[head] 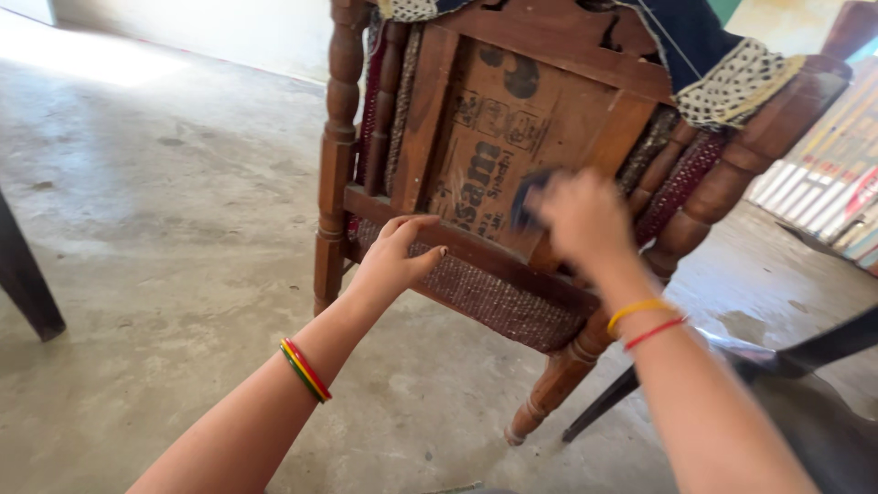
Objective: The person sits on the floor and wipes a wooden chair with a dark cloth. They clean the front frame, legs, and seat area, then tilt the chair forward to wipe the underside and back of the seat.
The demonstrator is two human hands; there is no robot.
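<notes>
A wooden chair (pixel 339 165) with turned legs is tipped so its underside faces me, showing a brown cardboard panel (pixel 498 137) inside the seat frame. My left hand (pixel 395 258) grips the lower wooden rail of the frame, fingers curled over its top. My right hand (pixel 581 220) is blurred and presses a dark cloth or pad (pixel 529 197) against the cardboard panel. Both wrists carry coloured bangles. A dark blue and patterned fabric (pixel 704 55) hangs over the chair's top edge.
Bare concrete floor (pixel 165 229) stretches left and toward me. A dark furniture leg (pixel 26 284) stands at the left edge. Black legs of another chair (pixel 796 352) angle in at lower right. Striped sheets (pixel 828 183) lean at the far right.
</notes>
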